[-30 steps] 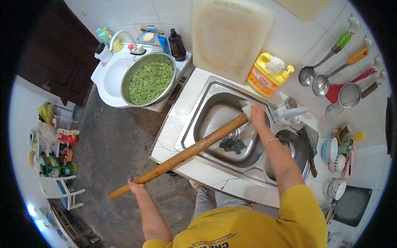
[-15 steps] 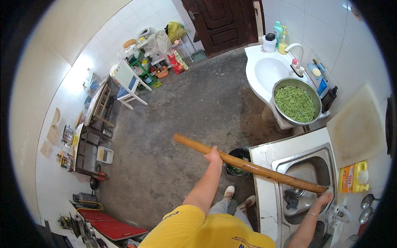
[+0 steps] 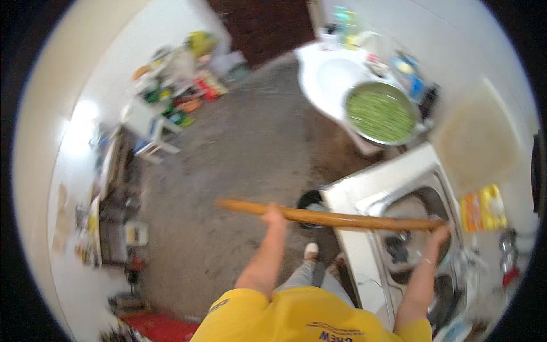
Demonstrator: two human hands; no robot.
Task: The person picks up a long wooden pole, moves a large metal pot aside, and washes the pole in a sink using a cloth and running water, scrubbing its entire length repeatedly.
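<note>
A long, thick wooden rolling pin (image 3: 342, 220) stretches nearly level in front of me, from over the floor to above the sink. My left hand (image 3: 273, 215) is wrapped round it, left of its middle. At its right end, over the basin, my right hand (image 3: 439, 233) has closed on the wood. Below the pin lies a steel double-bowl sink (image 3: 392, 200) with a dark scouring pad (image 3: 396, 251) inside. The picture is blurred, so finger detail is soft.
A large metal bowl of cut green beans (image 3: 380, 112) sits on the white washbasin (image 3: 319, 85). A dark bucket (image 3: 310, 201) stands on the floor beside the counter. A yellow jug (image 3: 483, 208) and a cutting board (image 3: 477, 137) lean by the wall. A white chair (image 3: 149, 128) is at far left.
The rolling pin has swung closer to level as its right end rose in view. Both my hands have shifted with it, and the whole view has turned and blurred.
</note>
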